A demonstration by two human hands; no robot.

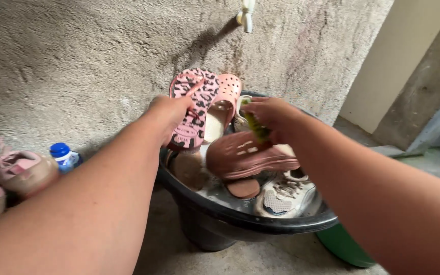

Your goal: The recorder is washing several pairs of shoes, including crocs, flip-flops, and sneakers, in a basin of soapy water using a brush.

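Left hand [171, 109]: reaching over the basin, fingers closing on the edge of the pink flip-flop [192, 109], a flat rubbery sole with black leopard-like blotches, standing tilted against the wall.
Right hand [271, 116]: fingers curling tight around a yellow-green scrubbing brush [256, 127], pressing it down onto the brown sneaker [248, 158].
Brown sneaker: lying on its side on top of the heap in the basin, showing a ribbed, grooved sole edge, looking wet.
Basin [250, 220]: a round black plastic tub with a thick rolled rim, holding shoes and shallow water.
Pink clog [225, 104]: smooth moulded plastic with round holes, leaning upright just beside the flip-flop.
White sneaker [283, 196]: lying low in the basin near the front rim, laces and mesh showing.
Wall [77, 66]: rough grey plaster, grainy all over, with a pale tap [246, 15] sticking out above the basin.
Far left: pink laced shoes [11, 175] sitting on the floor, a small bottle with a blue cap [63, 155] just beside them.
Lower right: a green rounded container [345, 247] peeking out beside the basin.
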